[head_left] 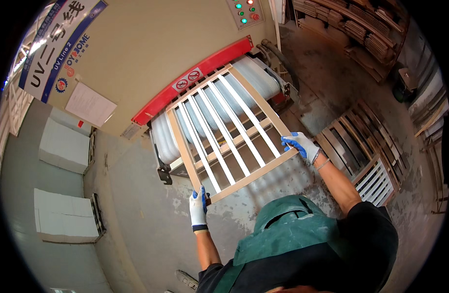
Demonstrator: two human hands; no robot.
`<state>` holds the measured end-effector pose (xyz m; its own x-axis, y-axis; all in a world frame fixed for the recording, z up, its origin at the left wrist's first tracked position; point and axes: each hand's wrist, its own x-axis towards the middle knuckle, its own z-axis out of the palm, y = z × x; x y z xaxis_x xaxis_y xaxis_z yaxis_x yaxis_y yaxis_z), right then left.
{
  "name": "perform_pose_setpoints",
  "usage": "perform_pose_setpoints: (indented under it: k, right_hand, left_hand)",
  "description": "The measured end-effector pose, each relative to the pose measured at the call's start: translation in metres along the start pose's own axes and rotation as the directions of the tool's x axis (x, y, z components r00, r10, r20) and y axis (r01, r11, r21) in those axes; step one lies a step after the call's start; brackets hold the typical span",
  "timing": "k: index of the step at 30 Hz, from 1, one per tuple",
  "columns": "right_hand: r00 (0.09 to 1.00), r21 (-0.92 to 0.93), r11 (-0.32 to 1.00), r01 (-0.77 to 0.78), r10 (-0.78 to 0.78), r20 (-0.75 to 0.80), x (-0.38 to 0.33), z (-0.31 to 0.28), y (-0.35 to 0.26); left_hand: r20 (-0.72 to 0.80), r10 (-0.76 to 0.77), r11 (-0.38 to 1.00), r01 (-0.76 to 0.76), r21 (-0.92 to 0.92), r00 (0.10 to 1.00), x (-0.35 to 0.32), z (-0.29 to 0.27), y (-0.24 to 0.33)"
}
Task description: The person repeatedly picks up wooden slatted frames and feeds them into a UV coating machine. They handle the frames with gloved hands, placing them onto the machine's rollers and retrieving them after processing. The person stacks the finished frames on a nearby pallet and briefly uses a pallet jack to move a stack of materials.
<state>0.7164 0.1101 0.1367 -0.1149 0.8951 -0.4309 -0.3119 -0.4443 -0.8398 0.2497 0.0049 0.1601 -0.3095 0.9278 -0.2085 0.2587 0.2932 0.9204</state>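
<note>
A slatted wooden frame (254,177) with pale brown rails and several white slats spans the gap in front of me. Its far end lies on the ribbed, whitish conveyor (165,139), close beneath the red guard bar (153,105) of a big beige machine. At the near left corner, my left hand (198,205), in a white and blue glove, is closed on the side rail. My right hand (301,145), gloved alike, grips the near right corner. Both forearms are stretched forward, and the near end of the frame hangs clear of the floor.
On the floor at right, a similar slatted frame (376,179) lies by a wooden pallet (358,139). Stacked boards (349,24) fill a rack at the far right. White stacks (66,215) stand at left. A panel of lit buttons (246,10) is on the machine.
</note>
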Motion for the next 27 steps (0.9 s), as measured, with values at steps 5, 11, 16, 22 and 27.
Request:
perform_pose_setpoints:
  k: [5,11,16,22,27]
  right_hand:
    - [1.0,-0.058,0.998,-0.007,0.006,-0.02,-0.038,0.002,0.015]
    - [0.999,-0.1,0.994,-0.04,0.039,-0.015,-0.081,-0.003,0.035]
    - [0.994,-0.181,0.98,-0.086,0.071,-0.086,-0.107,-0.008,0.052]
    - [0.987,-0.331,0.936,-0.118,0.072,-0.147,-0.127,-0.004,0.051]
    - [0.984,-0.277,0.955,-0.102,0.057,-0.168,-0.132,-0.007,0.072]
  left_hand:
    - [-0.08,-0.165,0.985,0.169,0.046,0.983,-0.046,0.002,0.014]
    - [-0.174,-0.194,0.906,0.244,0.345,0.966,-0.08,-0.01,-0.009]
    - [-0.208,-0.239,0.914,0.292,0.282,0.949,-0.111,-0.009,-0.012]
    - [-0.253,-0.137,0.924,0.216,0.315,0.958,-0.134,-0.003,-0.012]
    - [-0.273,-0.232,0.881,0.321,0.347,0.934,-0.14,-0.006,-0.021]
